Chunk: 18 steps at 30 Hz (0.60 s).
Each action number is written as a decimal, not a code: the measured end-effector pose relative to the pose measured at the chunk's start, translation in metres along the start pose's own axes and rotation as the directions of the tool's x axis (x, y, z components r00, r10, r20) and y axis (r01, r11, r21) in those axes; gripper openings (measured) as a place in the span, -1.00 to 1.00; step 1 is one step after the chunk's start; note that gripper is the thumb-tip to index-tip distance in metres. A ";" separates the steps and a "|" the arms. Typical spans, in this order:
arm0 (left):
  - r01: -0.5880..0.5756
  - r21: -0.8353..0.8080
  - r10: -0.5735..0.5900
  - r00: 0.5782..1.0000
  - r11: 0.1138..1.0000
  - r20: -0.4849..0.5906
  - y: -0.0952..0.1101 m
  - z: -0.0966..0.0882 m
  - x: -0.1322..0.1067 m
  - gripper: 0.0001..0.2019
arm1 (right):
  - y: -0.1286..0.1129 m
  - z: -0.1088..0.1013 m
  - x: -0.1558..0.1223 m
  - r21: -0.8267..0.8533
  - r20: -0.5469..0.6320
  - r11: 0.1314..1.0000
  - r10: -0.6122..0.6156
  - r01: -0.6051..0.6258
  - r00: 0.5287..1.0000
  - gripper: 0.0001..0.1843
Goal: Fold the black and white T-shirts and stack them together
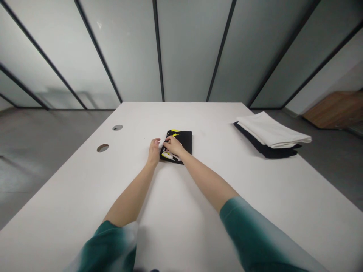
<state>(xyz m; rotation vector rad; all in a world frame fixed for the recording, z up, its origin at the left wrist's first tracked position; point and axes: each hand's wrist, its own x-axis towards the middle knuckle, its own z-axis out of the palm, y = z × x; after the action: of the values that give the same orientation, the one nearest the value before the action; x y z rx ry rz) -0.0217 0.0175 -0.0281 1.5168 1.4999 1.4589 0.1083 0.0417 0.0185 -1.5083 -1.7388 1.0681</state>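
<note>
A black garment (186,140) with a yellow and white print lies folded into a small rectangle on the white table. My right hand (174,146) rests on top of it, fingers reaching toward its left edge and slightly apart. Right beside that edge stands my left hand (154,151), its fingers loosely curved and held apart, with nothing visible in them. The left hand is at or very close to the fold; whether it touches cannot be made out. Part of the print is hidden under my right hand.
On the table's right side lies a stack of folded cloth, a white piece (273,130) over a black one (266,150). Two round cable holes, one farther (117,127) and one nearer (102,147), are at the left. Frosted glass panels (187,53) stand behind the table.
</note>
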 end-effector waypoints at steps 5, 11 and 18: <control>-0.048 0.155 0.020 0.984 0.987 0.175 0.011 -0.002 -0.005 -0.70 | 0.020 -0.028 -0.001 0.147 -0.029 0.981 -0.125 0.128 0.992 -0.80; -0.245 0.285 0.078 0.867 0.927 0.492 0.017 -0.017 0.001 -0.51 | 0.063 -0.080 -0.039 -0.373 -0.366 0.920 -0.030 -0.117 0.930 -0.67; -0.336 0.338 0.114 0.838 0.879 0.534 0.008 -0.022 0.003 -0.49 | 0.059 -0.072 -0.054 -0.531 -0.157 0.840 0.038 -0.117 0.987 -0.41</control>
<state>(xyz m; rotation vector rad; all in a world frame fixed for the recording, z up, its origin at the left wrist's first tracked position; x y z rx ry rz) -0.0401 0.0120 -0.0143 2.2006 1.3826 0.7624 0.2082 0.0041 0.0073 -1.9510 -1.9894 0.4963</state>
